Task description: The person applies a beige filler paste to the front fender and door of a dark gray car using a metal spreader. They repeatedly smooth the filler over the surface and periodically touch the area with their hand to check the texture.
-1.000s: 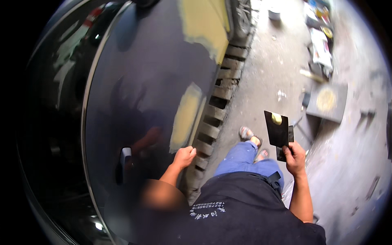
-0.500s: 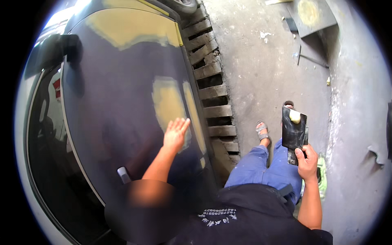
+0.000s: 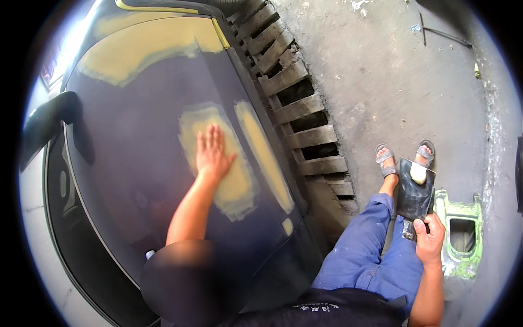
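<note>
The open left hand (image 3: 213, 159) hides part of a yellow oblong patch (image 3: 235, 192) on the grey car door (image 3: 131, 147). The right hand (image 3: 430, 238) grips a black rectangular plate (image 3: 415, 200) bearing pale paste (image 3: 418, 174); the black shirt (image 3: 362, 300)'s white lettering (image 3: 318, 308) is unclear.

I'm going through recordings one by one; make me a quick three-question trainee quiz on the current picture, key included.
1. Short answer: What flat thing does the right hand hold?
2. True or false: The left hand is clenched in a fist.
3. Which lies right of the blue trousers: A) side mirror, B) green frame, C) door handle?

Key:
1. A black board bearing a pale dab.
2. False; it's open, over a yellowish patch on the car door.
3. B.
</note>
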`<state>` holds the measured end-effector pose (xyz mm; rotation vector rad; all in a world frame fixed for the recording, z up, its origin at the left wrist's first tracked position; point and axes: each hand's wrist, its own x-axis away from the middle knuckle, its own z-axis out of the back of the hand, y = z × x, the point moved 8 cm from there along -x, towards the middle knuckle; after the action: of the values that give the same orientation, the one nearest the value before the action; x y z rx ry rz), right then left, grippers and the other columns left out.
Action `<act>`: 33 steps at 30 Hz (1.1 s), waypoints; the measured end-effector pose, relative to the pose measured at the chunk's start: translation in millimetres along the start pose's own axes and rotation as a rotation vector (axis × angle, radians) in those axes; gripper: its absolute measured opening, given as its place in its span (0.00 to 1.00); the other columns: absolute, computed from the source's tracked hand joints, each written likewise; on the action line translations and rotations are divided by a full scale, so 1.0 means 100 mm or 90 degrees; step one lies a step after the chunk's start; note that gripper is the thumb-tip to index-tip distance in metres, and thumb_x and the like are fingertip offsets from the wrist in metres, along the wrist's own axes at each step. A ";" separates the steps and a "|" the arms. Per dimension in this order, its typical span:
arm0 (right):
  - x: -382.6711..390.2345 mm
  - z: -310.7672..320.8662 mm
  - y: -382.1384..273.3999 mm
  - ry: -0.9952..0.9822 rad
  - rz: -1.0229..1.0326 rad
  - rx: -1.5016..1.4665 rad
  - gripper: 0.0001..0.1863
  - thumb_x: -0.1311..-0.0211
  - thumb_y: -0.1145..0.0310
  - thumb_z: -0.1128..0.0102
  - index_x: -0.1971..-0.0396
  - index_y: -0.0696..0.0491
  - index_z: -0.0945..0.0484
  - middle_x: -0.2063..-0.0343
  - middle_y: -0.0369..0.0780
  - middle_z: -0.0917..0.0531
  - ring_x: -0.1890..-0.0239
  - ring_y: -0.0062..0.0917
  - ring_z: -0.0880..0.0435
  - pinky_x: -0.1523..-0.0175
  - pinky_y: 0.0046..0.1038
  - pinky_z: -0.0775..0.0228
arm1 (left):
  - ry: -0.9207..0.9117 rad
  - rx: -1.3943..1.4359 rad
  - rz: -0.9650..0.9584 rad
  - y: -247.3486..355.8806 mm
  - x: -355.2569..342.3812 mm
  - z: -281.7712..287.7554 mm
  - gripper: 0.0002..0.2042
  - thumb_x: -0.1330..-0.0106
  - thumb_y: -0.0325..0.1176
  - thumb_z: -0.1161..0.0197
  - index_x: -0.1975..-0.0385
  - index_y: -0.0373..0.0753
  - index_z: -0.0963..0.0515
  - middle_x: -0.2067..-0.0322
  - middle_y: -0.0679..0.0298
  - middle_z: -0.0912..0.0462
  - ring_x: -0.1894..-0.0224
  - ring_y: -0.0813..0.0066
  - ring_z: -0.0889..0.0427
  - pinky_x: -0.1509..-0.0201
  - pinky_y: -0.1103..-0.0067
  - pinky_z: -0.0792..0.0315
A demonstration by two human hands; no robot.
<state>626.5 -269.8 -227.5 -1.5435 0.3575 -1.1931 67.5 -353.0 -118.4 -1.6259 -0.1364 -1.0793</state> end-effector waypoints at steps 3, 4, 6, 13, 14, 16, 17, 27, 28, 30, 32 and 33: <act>0.01 -0.03 0.22 -0.010 -0.038 0.000 0.18 0.35 0.64 0.40 0.78 0.58 0.36 0.80 0.38 0.36 0.76 0.24 0.39 0.70 0.27 0.46 | -0.026 -0.002 -0.087 0.64 0.41 -0.20 0.41 0.31 0.62 0.59 0.28 0.36 0.54 0.26 0.56 0.61 0.24 0.60 0.66 0.23 0.61 0.68; 0.03 -0.06 0.28 -0.014 -0.050 -0.020 0.18 0.35 0.64 0.40 0.78 0.58 0.35 0.80 0.38 0.35 0.75 0.24 0.38 0.69 0.27 0.45 | -0.026 0.009 -0.119 0.84 0.61 -0.32 0.41 0.31 0.62 0.58 0.28 0.36 0.53 0.26 0.55 0.61 0.24 0.59 0.65 0.23 0.61 0.68; 0.05 -0.10 0.36 -0.025 -0.070 -0.055 0.18 0.35 0.63 0.40 0.77 0.58 0.34 0.79 0.39 0.34 0.74 0.25 0.37 0.68 0.27 0.43 | -0.025 0.030 -0.161 1.14 0.98 -0.49 0.41 0.33 0.62 0.55 0.28 0.36 0.51 0.26 0.55 0.59 0.24 0.58 0.64 0.23 0.61 0.67; 0.09 -0.07 0.40 -0.033 -0.066 0.013 0.16 0.36 0.64 0.39 0.77 0.59 0.31 0.78 0.41 0.29 0.76 0.28 0.32 0.69 0.27 0.40 | -0.073 0.047 -0.265 1.32 1.49 -0.64 0.41 0.32 0.62 0.56 0.28 0.37 0.52 0.26 0.60 0.58 0.24 0.63 0.63 0.23 0.60 0.67; 0.10 -0.08 0.41 -0.028 -0.064 0.006 0.17 0.36 0.63 0.39 0.77 0.58 0.33 0.78 0.39 0.32 0.76 0.26 0.35 0.69 0.26 0.42 | -0.070 0.048 -0.250 1.20 1.32 -0.58 0.41 0.32 0.62 0.56 0.28 0.37 0.52 0.26 0.60 0.58 0.24 0.64 0.63 0.23 0.61 0.67; 0.13 -0.10 0.47 -0.012 -0.064 -0.007 0.20 0.35 0.62 0.39 0.78 0.57 0.37 0.79 0.36 0.38 0.75 0.22 0.41 0.69 0.25 0.46 | -0.040 0.074 -0.202 0.94 0.84 -0.42 0.41 0.32 0.61 0.56 0.28 0.37 0.53 0.26 0.62 0.59 0.24 0.65 0.64 0.23 0.61 0.68; 0.14 -0.12 0.47 -0.020 -0.061 -0.005 0.19 0.35 0.63 0.39 0.78 0.57 0.37 0.79 0.36 0.38 0.75 0.22 0.41 0.69 0.25 0.46 | -0.019 0.098 -0.162 0.83 0.66 -0.36 0.40 0.31 0.61 0.57 0.28 0.37 0.53 0.26 0.63 0.59 0.24 0.65 0.65 0.23 0.61 0.69; 0.17 -0.10 0.56 -0.039 -0.068 0.006 0.16 0.36 0.65 0.39 0.76 0.59 0.32 0.78 0.40 0.31 0.75 0.27 0.35 0.69 0.27 0.42 | -0.007 0.123 -0.155 1.33 0.87 -0.50 0.40 0.33 0.58 0.51 0.29 0.35 0.51 0.26 0.59 0.58 0.24 0.63 0.64 0.23 0.60 0.68; 0.18 -0.10 0.57 -0.039 -0.066 0.011 0.16 0.36 0.65 0.39 0.76 0.59 0.32 0.78 0.40 0.32 0.75 0.27 0.35 0.69 0.27 0.42 | -0.014 0.136 -0.154 1.34 0.92 -0.51 0.41 0.33 0.58 0.51 0.29 0.35 0.51 0.26 0.58 0.58 0.24 0.63 0.64 0.23 0.59 0.68; 0.18 -0.10 0.57 -0.038 -0.063 0.015 0.16 0.36 0.65 0.39 0.76 0.59 0.32 0.78 0.40 0.32 0.75 0.27 0.35 0.69 0.27 0.42 | -0.026 0.130 -0.155 1.32 0.91 -0.51 0.40 0.33 0.58 0.51 0.28 0.37 0.51 0.26 0.61 0.58 0.24 0.64 0.64 0.23 0.59 0.69; 0.16 -0.11 0.57 -0.035 -0.056 0.009 0.16 0.36 0.65 0.39 0.77 0.59 0.32 0.78 0.41 0.32 0.76 0.27 0.35 0.69 0.28 0.43 | -0.021 0.125 -0.150 1.22 0.85 -0.46 0.39 0.32 0.58 0.52 0.28 0.40 0.51 0.26 0.64 0.58 0.24 0.64 0.65 0.23 0.58 0.69; 0.17 -0.10 0.61 -0.033 -0.062 0.018 0.16 0.36 0.65 0.39 0.77 0.59 0.33 0.78 0.41 0.33 0.76 0.27 0.36 0.69 0.28 0.43 | -0.010 0.123 -0.147 1.13 0.76 -0.41 0.39 0.32 0.58 0.53 0.28 0.41 0.51 0.26 0.66 0.57 0.24 0.64 0.65 0.23 0.58 0.69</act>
<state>647.6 -309.8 -272.5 -1.5789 0.2323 -1.2256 154.3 -461.3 -148.1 -1.4692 -0.4343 -1.1900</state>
